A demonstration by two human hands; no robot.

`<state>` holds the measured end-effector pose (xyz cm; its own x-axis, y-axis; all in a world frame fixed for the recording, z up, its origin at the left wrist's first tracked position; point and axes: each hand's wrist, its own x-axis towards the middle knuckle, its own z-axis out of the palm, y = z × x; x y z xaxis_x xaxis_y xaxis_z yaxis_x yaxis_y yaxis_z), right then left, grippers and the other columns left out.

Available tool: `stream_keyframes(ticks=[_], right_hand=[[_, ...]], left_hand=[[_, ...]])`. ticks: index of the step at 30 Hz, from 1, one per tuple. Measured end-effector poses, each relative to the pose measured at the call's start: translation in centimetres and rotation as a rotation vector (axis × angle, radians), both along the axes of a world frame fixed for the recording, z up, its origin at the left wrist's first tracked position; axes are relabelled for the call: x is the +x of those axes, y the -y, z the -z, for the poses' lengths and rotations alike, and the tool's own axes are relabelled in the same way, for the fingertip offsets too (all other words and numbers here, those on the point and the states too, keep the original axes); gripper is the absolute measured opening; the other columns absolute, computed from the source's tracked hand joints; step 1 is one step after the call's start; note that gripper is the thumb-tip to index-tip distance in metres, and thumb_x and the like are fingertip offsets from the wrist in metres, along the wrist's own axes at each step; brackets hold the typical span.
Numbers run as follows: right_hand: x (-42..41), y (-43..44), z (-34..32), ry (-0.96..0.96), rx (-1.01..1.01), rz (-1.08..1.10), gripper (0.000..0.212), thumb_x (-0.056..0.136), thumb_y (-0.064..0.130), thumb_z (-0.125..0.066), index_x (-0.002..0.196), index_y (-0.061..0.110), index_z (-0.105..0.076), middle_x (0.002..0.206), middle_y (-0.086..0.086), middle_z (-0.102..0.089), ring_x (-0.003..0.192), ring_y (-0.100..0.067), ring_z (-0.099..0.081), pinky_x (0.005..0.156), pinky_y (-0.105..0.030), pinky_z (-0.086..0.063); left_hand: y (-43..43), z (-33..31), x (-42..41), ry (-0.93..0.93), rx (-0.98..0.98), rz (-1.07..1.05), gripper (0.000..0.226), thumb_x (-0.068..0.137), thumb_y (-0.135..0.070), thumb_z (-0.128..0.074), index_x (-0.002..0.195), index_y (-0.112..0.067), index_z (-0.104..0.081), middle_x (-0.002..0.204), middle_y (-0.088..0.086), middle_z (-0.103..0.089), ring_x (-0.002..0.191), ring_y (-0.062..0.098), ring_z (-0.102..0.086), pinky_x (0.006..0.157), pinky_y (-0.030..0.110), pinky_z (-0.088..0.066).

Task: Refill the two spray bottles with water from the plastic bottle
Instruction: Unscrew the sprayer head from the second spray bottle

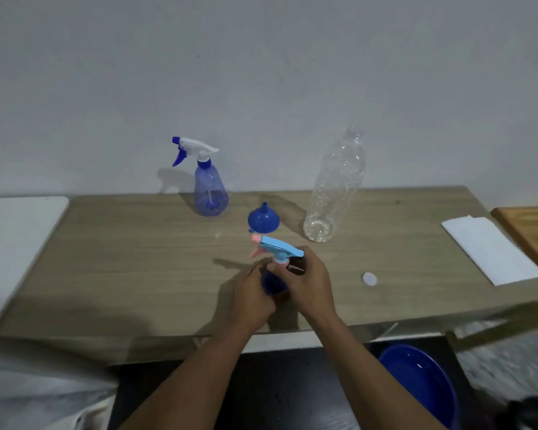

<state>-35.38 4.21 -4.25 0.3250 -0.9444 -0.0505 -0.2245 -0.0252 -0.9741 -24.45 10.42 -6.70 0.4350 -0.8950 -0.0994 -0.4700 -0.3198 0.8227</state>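
At the table's middle front stands a dark blue spray bottle [272,283] with a light blue and pink trigger head [277,248]. My left hand [252,293] grips its body. My right hand [308,283] closes around its pink collar just under the head. A second spray bottle [210,187], clear blue with a white and blue head, stands upright at the back left. The clear plastic bottle [336,187] stands uncapped at the back right and looks almost empty. A blue funnel [263,220] lies mouth-down between them.
A small white cap [369,279] lies on the wooden table [121,259] right of my hands. A folded white cloth [491,249] sits at the right end. A blue basin [416,383] holding water stands on the floor below the table's front edge.
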Motion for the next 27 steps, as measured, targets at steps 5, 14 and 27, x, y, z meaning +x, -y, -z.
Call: stream_keyframes(ticks=[5,14,27], right_hand=[[0.3,0.1,0.5,-0.006,-0.046,-0.046,0.026,0.088,0.02,-0.074,0.113,0.021,-0.068,0.1,0.012,-0.073,0.095,0.003,-0.068,0.083,-0.023,-0.057],[-0.7,2.0,0.1,-0.012,-0.051,-0.228,0.038,0.081,0.025,-0.079,0.111,0.027,-0.056,0.1,0.009,-0.07,0.092,-0.009,-0.069,0.078,-0.03,-0.057],[-0.1,1.9,0.4,-0.013,-0.038,-0.238,0.027,0.087,0.023,-0.075,0.109,0.026,-0.06,0.1,0.01,-0.07,0.094,-0.007,-0.068,0.086,-0.037,-0.057]], left_hand=[[-0.6,-0.6,-0.6,-0.013,-0.018,-0.025,0.037,0.082,-0.022,-0.076,0.116,-0.025,-0.062,0.102,-0.017,-0.063,0.092,-0.001,-0.059,0.074,0.0,-0.039],[-0.4,-0.9,-1.3,-0.053,-0.021,-0.102,0.046,0.078,-0.024,-0.082,0.12,-0.025,-0.063,0.101,-0.018,-0.063,0.095,0.0,-0.062,0.069,0.001,-0.041],[0.2,1.4,-0.1,-0.137,0.004,-0.098,0.047,0.076,-0.012,-0.08,0.119,-0.026,-0.063,0.104,-0.012,-0.07,0.098,0.005,-0.067,0.075,0.01,-0.05]])
